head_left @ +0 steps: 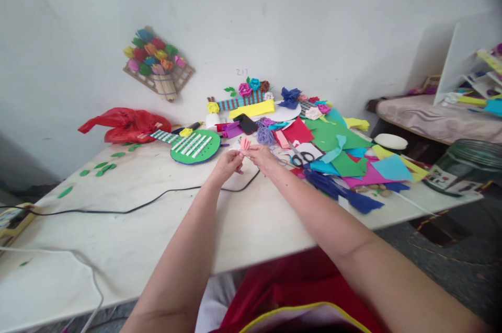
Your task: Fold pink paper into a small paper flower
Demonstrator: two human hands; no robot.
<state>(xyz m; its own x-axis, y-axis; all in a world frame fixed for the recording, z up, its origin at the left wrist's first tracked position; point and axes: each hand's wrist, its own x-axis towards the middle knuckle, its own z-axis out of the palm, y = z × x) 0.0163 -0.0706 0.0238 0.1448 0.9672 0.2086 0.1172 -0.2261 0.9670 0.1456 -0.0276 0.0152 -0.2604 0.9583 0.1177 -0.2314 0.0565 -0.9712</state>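
Note:
My left hand (229, 164) and my right hand (261, 157) meet above the middle of the table. Between their fingertips they pinch a small piece of pink paper (245, 144), which looks folded or fringed and points upward. Both hands are closed on its lower end, and the fingers hide that part. Just left of my left hand lies a green guitar-shaped craft piece (193, 147) with white strips. Beyond my right hand are a bundle of purple yarn (265, 136), a pink paper strip (281, 139) and scissors with dark handles (303, 158).
A black cable (157, 198) crosses the table (157, 249) beneath my hands. Coloured paper sheets (333, 134) cover the right side, near a large glass jar (463, 165). A red plastic bag (133, 124) lies at back left. A dark phone (246, 123) rests beyond my hands.

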